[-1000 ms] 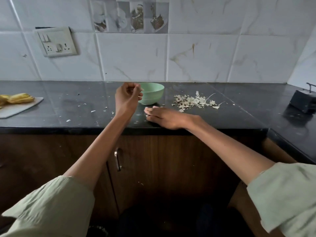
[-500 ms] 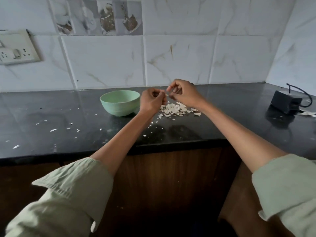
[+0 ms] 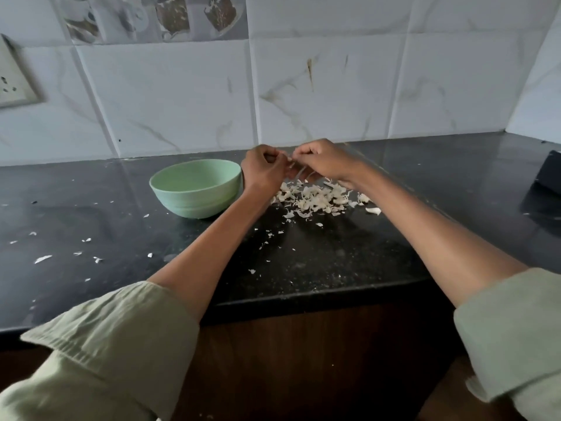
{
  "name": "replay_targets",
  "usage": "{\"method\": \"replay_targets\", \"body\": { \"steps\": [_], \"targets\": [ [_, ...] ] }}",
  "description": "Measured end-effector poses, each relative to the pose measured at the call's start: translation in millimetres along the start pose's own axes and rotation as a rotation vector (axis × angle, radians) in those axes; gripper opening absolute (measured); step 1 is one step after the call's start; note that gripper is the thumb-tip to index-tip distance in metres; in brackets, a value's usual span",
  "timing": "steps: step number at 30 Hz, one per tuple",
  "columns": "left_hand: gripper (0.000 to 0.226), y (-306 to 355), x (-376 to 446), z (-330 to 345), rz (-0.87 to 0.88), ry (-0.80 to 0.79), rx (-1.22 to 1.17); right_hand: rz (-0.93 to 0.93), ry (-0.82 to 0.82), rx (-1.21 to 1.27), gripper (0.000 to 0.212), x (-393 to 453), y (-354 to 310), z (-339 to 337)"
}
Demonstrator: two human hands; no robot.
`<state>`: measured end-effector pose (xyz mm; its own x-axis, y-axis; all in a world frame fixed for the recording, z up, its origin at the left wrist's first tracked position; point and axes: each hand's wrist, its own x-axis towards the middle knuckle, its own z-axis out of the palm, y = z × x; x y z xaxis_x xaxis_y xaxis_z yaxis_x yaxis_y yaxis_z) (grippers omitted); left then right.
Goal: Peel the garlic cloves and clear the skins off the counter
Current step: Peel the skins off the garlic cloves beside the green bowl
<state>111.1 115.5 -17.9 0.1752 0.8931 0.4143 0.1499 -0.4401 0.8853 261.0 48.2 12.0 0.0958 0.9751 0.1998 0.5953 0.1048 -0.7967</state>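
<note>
My left hand (image 3: 263, 171) and my right hand (image 3: 321, 161) meet above the black counter (image 3: 334, 262), fingers curled together around a small garlic clove (image 3: 290, 161) that is mostly hidden between them. A thin strip of skin hangs down from the fingers. Directly beneath the hands lies a pile of pale garlic skins (image 3: 315, 199). A light green bowl (image 3: 195, 188) stands just left of my left wrist; its inside is not visible from here.
Small skin flakes (image 3: 88, 253) are scattered over the counter's left and front parts. A dark box (image 3: 546, 174) sits at the right edge. The tiled wall runs behind, with a socket plate (image 3: 15, 83) at far left. Wooden cabinets lie below the counter edge.
My right hand has lifted off the counter and joined the left hand over the skin pile. The view has swung right and moved closer; both hands now work on the clove.
</note>
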Motion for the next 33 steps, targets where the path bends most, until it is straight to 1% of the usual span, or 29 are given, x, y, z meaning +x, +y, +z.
{"method": "replay_targets", "body": {
  "steps": [2, 4, 8, 13, 15, 17, 20, 24, 30, 33],
  "targets": [
    [0.005, 0, 0, 1, 0.025, 0.012, 0.03, 0.004, -0.022, 0.079, 0.027, -2, -2, -3],
    [0.002, 2, -4, 0, 0.04, 0.006, 0.028, -0.015, -0.024, 0.088, 0.031, -3, 0, -3],
    [0.004, 4, -10, -1, 0.031, -0.025, -0.07, -0.069, 0.1, 0.044, 0.022, 1, 8, -5],
    [0.02, 4, -12, -5, 0.064, -0.109, -0.107, -0.136, 0.208, -0.023, 0.017, 0, 10, -6],
    [0.017, 2, -13, -6, 0.074, -0.143, -0.133, -0.163, 0.265, -0.083, 0.018, 3, 12, -7],
    [0.009, 2, -13, -7, 0.061, -0.152, -0.169, -0.174, 0.303, -0.13, 0.019, 5, 13, -6],
    [0.005, 3, -13, -6, 0.018, -0.133, -0.229, -0.19, 0.332, -0.12, 0.024, 4, 12, -4],
    [0.005, 3, -12, -7, -0.054, -0.125, -0.317, -0.269, 0.366, -0.154, 0.027, 3, 8, -1],
    [0.018, 2, -9, -6, -0.108, -0.159, -0.362, -0.279, 0.352, -0.153, 0.026, 1, 9, -4],
    [0.016, 3, -9, -6, -0.127, -0.163, -0.369, -0.279, 0.342, -0.159, 0.027, 1, 9, -5]
  ]
}}
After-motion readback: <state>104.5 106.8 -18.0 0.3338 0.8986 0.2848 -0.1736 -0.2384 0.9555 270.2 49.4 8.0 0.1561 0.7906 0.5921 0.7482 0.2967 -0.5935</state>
